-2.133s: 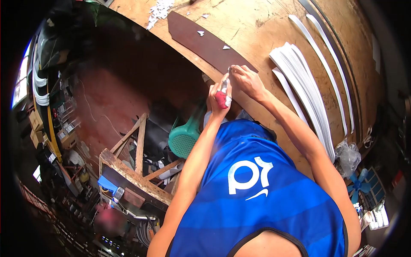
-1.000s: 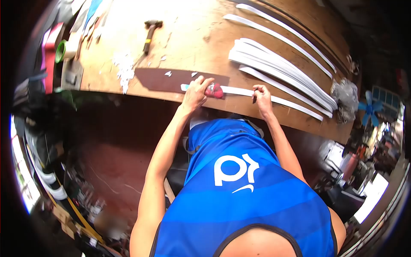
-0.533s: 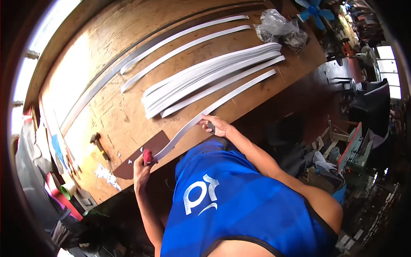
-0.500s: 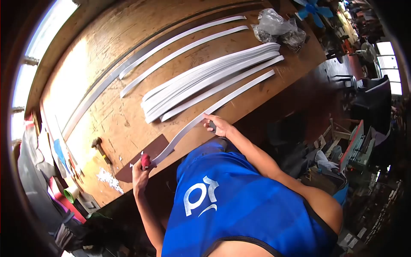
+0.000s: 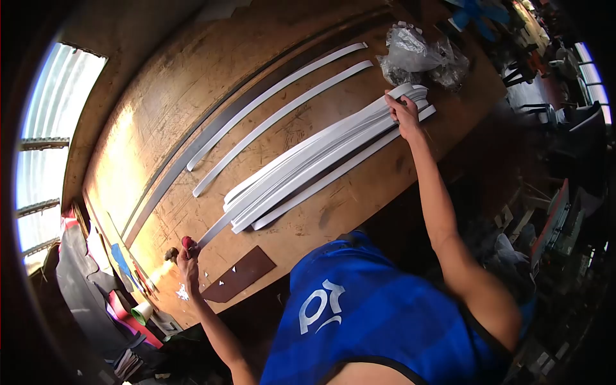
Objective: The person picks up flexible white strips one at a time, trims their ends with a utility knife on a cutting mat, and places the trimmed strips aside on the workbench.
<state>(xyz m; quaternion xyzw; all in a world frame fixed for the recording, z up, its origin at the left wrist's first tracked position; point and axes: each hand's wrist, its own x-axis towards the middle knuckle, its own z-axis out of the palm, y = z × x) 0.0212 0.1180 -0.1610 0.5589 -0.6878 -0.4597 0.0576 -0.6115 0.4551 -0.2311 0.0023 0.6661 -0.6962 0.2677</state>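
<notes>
My left hand (image 5: 187, 263) is closed around a small red object (image 5: 188, 242) at the lower left, beside the near end of a long white strip (image 5: 215, 231). That strip runs up onto a pile of white strips (image 5: 321, 151). At the pile's far right end, my right hand (image 5: 404, 115) is closed on the strip with a finger extended along it. Whether it also holds the small dark item is hidden. A dark brown curved panel (image 5: 240, 276) lies near the table's front edge with small white scraps on it.
Two separate white strips (image 5: 282, 122) and a long grey strip (image 5: 167, 179) lie further back on the wooden table (image 5: 308, 237). Crumpled clear plastic (image 5: 417, 54) sits at the far right. A hammer head (image 5: 171, 255) shows beside my left hand, near white scraps (image 5: 182, 292).
My right hand has moved up and right to the pile's far end. The strip has shifted from the table's front onto the pile. My left hand has moved left, off the brown panel.
</notes>
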